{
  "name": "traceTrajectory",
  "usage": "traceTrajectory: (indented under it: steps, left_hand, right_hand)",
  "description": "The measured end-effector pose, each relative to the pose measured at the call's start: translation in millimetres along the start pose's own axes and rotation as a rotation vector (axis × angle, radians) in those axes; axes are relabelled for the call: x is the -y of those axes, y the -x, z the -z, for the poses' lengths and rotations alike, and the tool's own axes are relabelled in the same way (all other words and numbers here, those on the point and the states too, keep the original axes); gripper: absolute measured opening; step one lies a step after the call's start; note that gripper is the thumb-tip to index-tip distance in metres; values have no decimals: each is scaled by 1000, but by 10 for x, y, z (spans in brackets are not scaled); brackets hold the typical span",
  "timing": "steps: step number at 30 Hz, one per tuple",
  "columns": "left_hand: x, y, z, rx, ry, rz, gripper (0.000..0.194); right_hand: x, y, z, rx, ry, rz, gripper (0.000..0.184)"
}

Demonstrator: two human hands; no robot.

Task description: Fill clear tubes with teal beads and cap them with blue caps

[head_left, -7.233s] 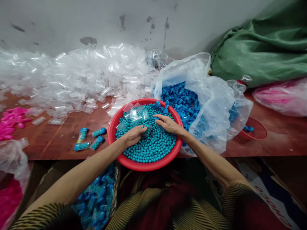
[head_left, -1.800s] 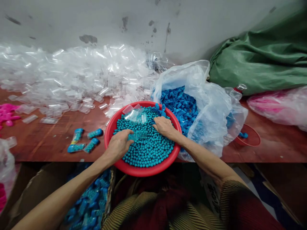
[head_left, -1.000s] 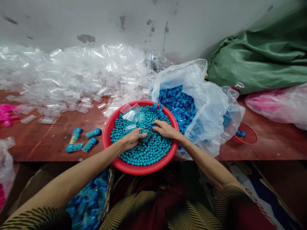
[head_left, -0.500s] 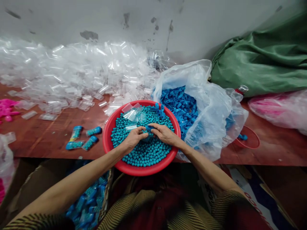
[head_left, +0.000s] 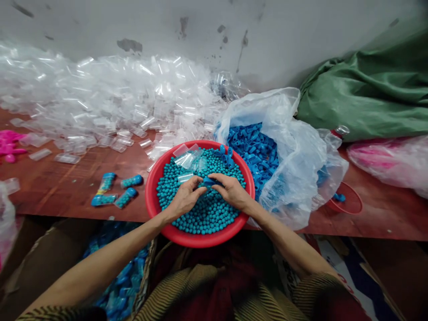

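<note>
Over a red basin [head_left: 152,209] of small teal balls [head_left: 207,216], both my hands meet near the middle. My right hand [head_left: 232,191] pinches a blue plastic cap [head_left: 210,182] between thumb and fingers. My left hand [head_left: 185,196] is closed around a small clear tube, mostly hidden by the fingers, its end against the cap. Several clear tubes [head_left: 189,159] lie on the balls behind my left hand. A few loose blue caps [head_left: 227,158] rest at the basin's back right.
Clear tubes [head_left: 110,98] are heaped along the wall. Filled, capped tubes [head_left: 126,197] lie left of the basin. At right stand a plastic bag [head_left: 290,156] of blue caps, a small red basket [head_left: 351,205] and a green sack [head_left: 364,98]. A box below holds filled tubes [head_left: 125,285].
The blue cap has come level between my hands, against the tube end in my left fingers. The camera view has shifted slightly; the other things stay put.
</note>
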State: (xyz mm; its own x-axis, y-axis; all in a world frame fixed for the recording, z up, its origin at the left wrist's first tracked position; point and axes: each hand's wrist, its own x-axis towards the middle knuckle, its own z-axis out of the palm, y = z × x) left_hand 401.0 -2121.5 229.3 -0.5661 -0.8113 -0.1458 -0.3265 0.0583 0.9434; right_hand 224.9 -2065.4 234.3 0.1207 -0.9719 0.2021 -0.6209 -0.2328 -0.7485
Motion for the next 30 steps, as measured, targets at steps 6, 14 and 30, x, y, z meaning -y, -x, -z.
traceTrajectory:
  steps: [6, 14, 30]
  left_hand:
    - [-77, 69, -59, 35, 346, 207, 36]
    - [-152, 112, -119, 8, 406, 179, 42]
    - [-217, 167, -164, -26, 327, 69, 39]
  right_hand:
    - [45, 51, -101, -18, 22, 105, 34]
    - [120, 80, -176, -229, -194, -89, 22]
    - [176, 122, -155, -227, -217, -74, 18]
